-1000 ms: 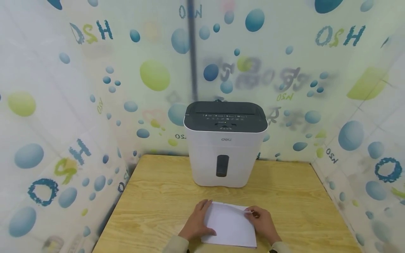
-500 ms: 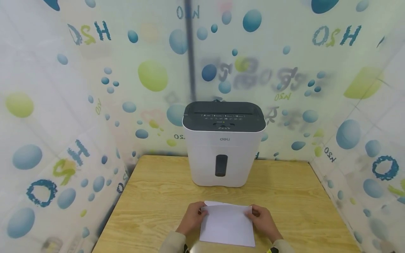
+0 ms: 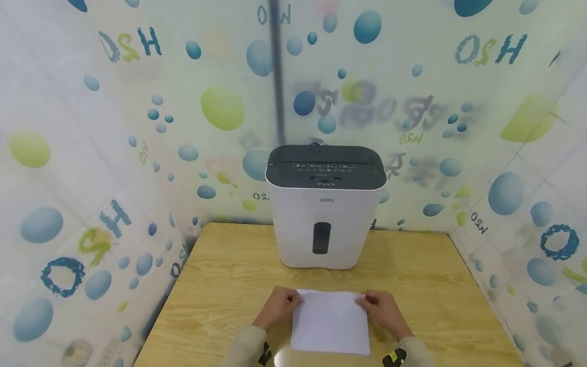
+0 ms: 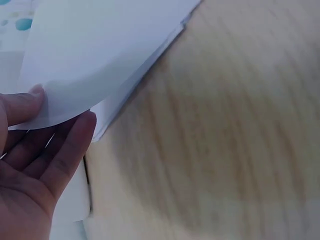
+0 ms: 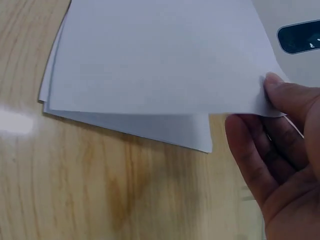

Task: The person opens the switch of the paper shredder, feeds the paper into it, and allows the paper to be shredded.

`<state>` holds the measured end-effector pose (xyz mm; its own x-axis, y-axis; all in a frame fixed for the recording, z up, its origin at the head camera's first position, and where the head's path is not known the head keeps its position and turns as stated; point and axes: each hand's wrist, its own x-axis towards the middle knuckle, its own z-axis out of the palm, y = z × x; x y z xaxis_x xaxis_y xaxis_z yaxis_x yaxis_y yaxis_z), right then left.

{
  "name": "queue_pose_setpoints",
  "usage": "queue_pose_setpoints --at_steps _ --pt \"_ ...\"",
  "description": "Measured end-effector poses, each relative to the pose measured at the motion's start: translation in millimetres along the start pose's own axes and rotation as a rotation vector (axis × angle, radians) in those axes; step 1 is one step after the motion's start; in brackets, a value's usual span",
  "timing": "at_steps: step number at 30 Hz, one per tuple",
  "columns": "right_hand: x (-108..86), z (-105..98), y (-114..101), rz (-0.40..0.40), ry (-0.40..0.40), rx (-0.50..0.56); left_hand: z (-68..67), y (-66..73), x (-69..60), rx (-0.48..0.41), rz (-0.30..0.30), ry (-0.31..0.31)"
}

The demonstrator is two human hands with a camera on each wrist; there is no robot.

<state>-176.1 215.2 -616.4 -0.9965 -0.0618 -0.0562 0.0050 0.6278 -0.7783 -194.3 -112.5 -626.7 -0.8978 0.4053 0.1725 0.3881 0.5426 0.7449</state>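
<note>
A sheet of white paper (image 3: 330, 321) is raised at its far edge, pinched at both far corners. My left hand (image 3: 278, 308) grips the left corner between thumb and fingers; in the left wrist view the thumb lies on top of the sheet (image 4: 100, 45) and the fingers are beneath. At the right corner my right hand (image 3: 385, 311) pinches the same sheet (image 5: 160, 60), thumb above. Under it lies a thin stack of white paper (image 5: 165, 131) on the table, its edges slightly uneven. The raised sheet hides most of that stack in the head view.
A white shredder (image 3: 323, 219) with a dark top (image 3: 326, 167) stands behind the paper on the wooden table (image 3: 220, 275). Patterned curtains (image 3: 220, 168) close in the back and both sides.
My left hand has moved from the paper's left side to its far left corner and now pinches it. Both hands have lifted the top sheet's far edge off the stack.
</note>
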Motion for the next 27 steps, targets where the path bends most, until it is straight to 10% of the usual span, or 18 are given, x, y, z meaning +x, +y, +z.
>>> queue_pose_setpoints --at_steps 10,27 --pt "7.9 -19.1 -11.7 -0.054 -0.048 0.001 -16.1 9.2 11.6 -0.023 -0.075 -0.056" --pt "23.7 -56.3 -42.4 -0.134 -0.051 -0.019 -50.5 33.1 40.8 -0.003 0.033 -0.009"
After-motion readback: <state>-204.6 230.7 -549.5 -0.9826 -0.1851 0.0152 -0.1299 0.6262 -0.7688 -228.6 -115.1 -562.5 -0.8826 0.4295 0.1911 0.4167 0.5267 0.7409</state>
